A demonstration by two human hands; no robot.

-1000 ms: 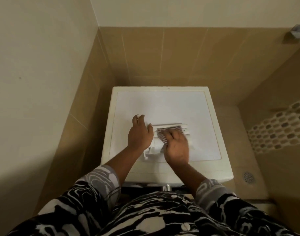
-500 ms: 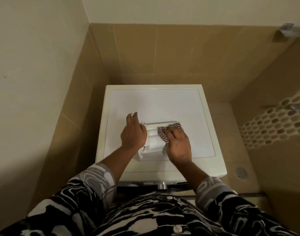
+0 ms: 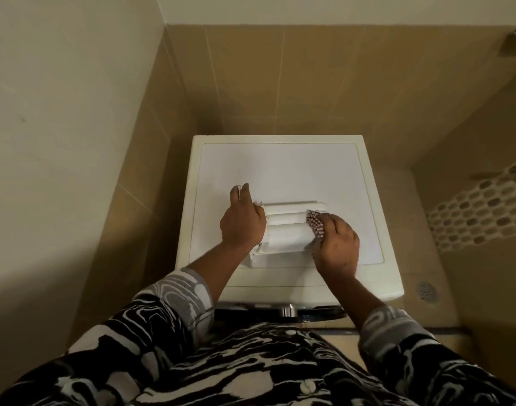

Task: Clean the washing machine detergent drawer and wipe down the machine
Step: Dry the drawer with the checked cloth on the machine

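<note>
Left hand [image 3: 242,222], fingers straight, on detergent drawer [image 3: 286,231] atop washing machine [image 3: 280,165]; right hand [image 3: 337,244] clutching cloth [image 3: 315,225] against drawer.

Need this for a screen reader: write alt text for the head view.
A person's right hand holds a patterned cloth against the right end of a detergent drawer lying on a white washing machine, while the left hand rests on the drawer's left end. Tan tiled walls stand behind.

The white drawer [image 3: 286,232] lay on the washing machine [image 3: 280,168]. The left hand [image 3: 242,222] rested on its left end. The right hand [image 3: 337,244] held a spotted cloth [image 3: 315,225] against its right end.
</note>
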